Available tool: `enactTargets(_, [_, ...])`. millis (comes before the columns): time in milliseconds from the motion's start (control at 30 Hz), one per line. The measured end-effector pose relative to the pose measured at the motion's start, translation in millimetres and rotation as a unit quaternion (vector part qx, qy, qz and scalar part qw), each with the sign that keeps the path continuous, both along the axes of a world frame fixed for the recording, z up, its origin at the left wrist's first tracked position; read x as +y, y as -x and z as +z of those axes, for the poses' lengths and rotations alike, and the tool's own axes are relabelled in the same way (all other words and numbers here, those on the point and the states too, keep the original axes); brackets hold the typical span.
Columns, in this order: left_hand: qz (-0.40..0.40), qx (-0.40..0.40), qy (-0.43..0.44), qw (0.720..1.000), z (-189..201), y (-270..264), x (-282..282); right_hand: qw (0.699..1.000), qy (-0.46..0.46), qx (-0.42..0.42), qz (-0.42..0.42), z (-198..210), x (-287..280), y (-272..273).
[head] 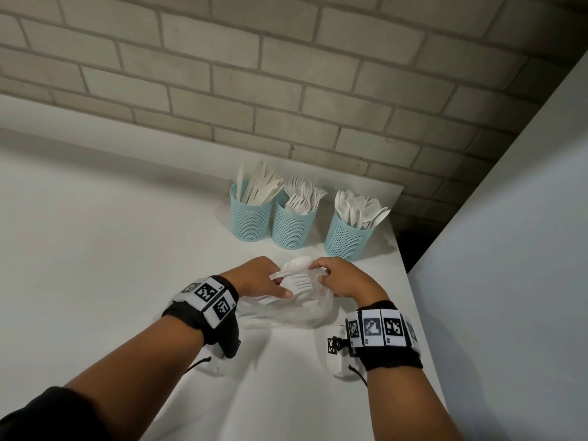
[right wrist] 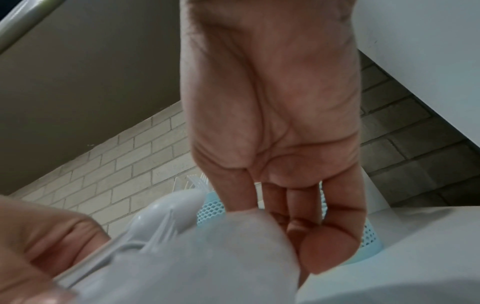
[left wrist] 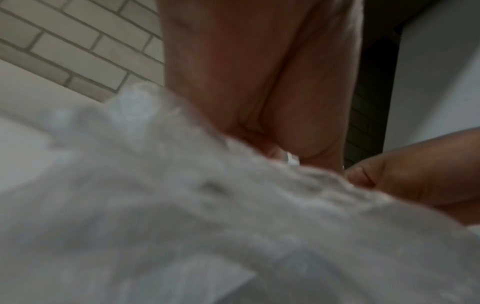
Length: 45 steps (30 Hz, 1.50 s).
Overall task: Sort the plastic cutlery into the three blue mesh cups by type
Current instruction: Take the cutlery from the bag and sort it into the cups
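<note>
Three blue mesh cups stand at the back of the white table [head: 95, 256]: the left cup [head: 251, 222] holds knives, the middle cup [head: 291, 232] forks, the right cup [head: 346, 241] spoons. In front of them lies a clear plastic bag [head: 296, 316] with more white cutlery inside. My left hand [head: 257, 276] grips a white spoon [head: 299, 264] and a fork [head: 299, 281] at the bag's mouth. My right hand [head: 337, 276] pinches the bag's edge; in the right wrist view the thumb [right wrist: 324, 248] presses the film [right wrist: 233, 236] beside the spoon [right wrist: 179, 205]. The left wrist view is blurred by the bag [left wrist: 182, 205].
A brick wall [head: 286, 74] runs close behind the cups. The table's right edge [head: 413, 300] lies just beyond my right hand, with a white panel [head: 509, 265] and a dark gap [head: 410, 246] past it. Bare tabletop stretches to the left.
</note>
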<state>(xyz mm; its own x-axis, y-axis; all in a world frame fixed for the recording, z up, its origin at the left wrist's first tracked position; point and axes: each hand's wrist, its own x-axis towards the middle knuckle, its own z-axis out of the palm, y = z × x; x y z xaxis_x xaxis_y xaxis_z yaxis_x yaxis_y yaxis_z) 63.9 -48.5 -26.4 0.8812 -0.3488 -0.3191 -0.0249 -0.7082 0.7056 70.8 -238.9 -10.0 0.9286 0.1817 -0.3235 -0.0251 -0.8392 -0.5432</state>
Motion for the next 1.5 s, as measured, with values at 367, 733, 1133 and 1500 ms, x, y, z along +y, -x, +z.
enactTargets(367, [0.025, 0.098, 0.24, 0.965, 24.7, -4.1, -5.7, 0.953, -0.293, -0.039, -0.072, 25.1, 24.7, -1.4])
enactTargets(733, [0.065, 0.116, 0.383, 0.914, 16.2, -6.9, -4.8, 0.879, -0.418, -0.076, -0.214, 6.6, 31.4, -16.5])
enactTargets(1133, [0.094, 0.163, 0.42, 0.888, 20.3, -5.5, -8.7, 0.862, -0.456, -0.088, -0.203, 4.8, 35.2, -16.9])
enactTargets(1500, [0.151, 0.081, 0.414, 0.894, 20.4, -6.9, -10.7, 0.868, -0.427, -0.104, -0.23, 12.3, 37.0, -22.8])
